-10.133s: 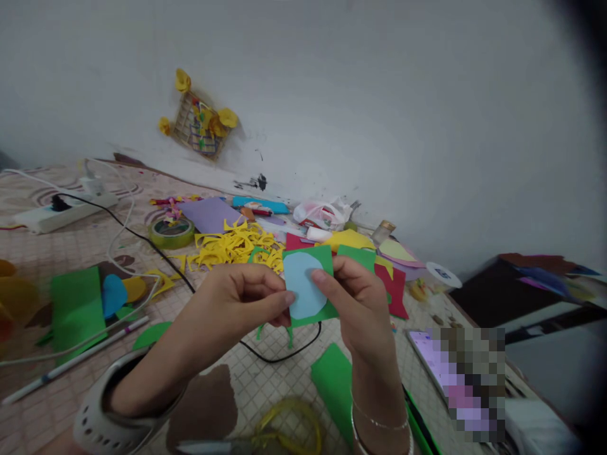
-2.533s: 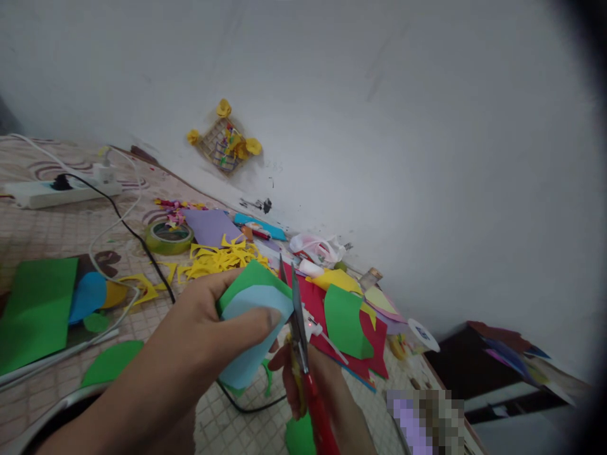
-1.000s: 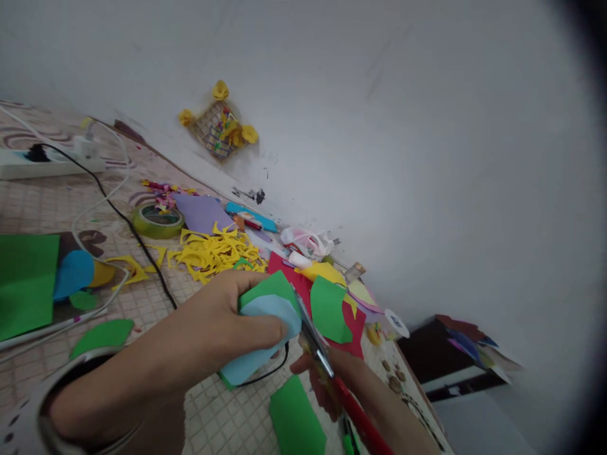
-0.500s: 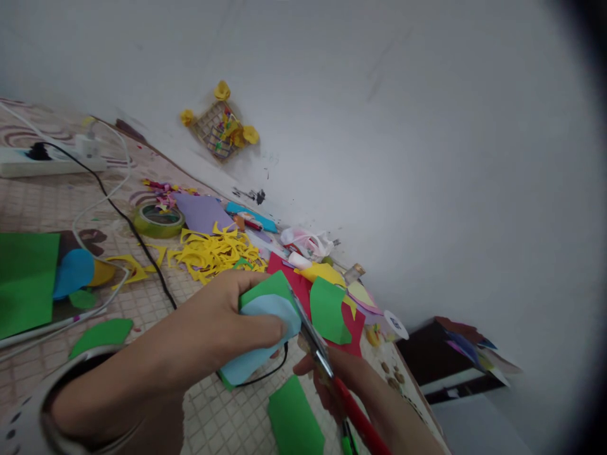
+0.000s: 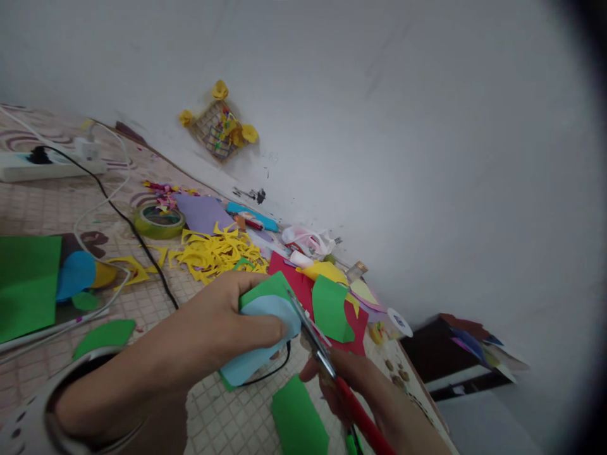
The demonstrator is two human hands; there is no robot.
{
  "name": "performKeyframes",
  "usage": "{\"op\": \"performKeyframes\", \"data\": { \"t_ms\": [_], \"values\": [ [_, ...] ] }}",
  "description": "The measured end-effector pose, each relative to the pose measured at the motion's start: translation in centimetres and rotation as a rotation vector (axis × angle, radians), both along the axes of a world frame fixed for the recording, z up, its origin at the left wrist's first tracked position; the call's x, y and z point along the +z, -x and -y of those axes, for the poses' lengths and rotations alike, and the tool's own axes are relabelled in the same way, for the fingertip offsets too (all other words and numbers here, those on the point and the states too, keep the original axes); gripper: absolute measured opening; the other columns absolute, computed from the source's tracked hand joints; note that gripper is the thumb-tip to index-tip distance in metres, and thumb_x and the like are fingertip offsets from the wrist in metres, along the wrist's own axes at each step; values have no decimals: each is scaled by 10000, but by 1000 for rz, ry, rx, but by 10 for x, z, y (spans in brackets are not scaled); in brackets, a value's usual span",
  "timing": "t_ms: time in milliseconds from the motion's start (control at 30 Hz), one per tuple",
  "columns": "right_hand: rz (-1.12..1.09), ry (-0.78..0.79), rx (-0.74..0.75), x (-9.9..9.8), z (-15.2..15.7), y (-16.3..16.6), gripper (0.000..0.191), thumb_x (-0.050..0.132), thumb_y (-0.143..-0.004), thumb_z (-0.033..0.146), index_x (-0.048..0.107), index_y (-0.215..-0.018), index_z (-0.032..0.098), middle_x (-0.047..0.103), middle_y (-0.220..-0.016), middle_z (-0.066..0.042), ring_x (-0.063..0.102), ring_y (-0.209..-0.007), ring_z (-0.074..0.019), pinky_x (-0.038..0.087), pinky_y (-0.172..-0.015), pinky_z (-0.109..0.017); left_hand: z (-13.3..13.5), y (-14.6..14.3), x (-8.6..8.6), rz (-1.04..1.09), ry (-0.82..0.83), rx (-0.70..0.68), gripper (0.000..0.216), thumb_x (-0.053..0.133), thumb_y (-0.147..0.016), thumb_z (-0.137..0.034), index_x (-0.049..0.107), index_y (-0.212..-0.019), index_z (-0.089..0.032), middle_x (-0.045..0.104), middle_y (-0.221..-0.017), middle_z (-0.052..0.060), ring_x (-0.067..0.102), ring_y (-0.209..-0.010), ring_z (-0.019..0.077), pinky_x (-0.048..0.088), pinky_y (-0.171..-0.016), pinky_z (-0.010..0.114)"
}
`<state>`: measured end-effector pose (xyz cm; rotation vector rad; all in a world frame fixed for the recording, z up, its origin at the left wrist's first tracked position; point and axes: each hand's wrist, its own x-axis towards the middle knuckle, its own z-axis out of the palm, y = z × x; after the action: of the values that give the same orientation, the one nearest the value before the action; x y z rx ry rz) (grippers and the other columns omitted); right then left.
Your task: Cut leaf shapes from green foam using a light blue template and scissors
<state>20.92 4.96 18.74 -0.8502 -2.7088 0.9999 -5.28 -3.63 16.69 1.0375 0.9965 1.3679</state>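
Note:
My left hand pinches a piece of green paper with a light blue oval shape laid on it, thumb pressed on the blue face. My right hand grips red-handled scissors; the metal blades angle up to the paper's right edge at about the blue shape's rim. Both hands hover low over the tiled floor covering.
Paper scraps litter the floor: a green strip below the hands, red and green sheets, yellow cuttings, a tape roll, a large green sheet. A black cable and power strip lie left. A dark low shelf stands right.
Long ago both hands held the green-and-blue paper bare; since then the right hand took scissors. Over the last second the hands and scissors have barely shifted against the paper's edge.

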Motion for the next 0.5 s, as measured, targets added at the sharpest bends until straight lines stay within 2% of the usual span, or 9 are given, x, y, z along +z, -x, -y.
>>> {"op": "performKeyframes", "data": {
  "t_ms": [200,300,400,500],
  "values": [
    [25,10,-30,0,0,-1,892,757,-643,759,612,-1407,320,720,-1236,-124,710,-807,-285,611,-626,-352,-1,1,0,-18,20,-4,113,684,-674,-278,609,-695,-196,482,-582,-63,400,-507,85,329,-428,156],
    [39,5,-43,-1,-1,-5,835,783,-675,695,609,-1408,335,700,-1300,-110,716,-998,-334,626,-792,-394,-2,0,0,-26,21,3,115,694,-651,-275,625,-698,-196,498,-588,-59,404,-506,84,333,-428,155],
    [56,5,-34,-2,-4,-8,829,794,-684,677,589,-1423,362,691,-1333,-92,670,-1159,-373,579,-951,-459,-2,0,-1,-33,20,7,109,684,-664,-282,641,-715,-197,522,-610,-52,406,-510,83,336,-433,155],
    [59,-17,-14,-2,-5,-8,810,762,-697,707,603,-1412,360,699,-1318,-95,678,-1139,-372,587,-936,-458,-2,0,-1,-38,22,2,101,680,-674,-278,616,-690,-201,500,-589,-59,389,-499,80,324,-426,155]
  ]
}}
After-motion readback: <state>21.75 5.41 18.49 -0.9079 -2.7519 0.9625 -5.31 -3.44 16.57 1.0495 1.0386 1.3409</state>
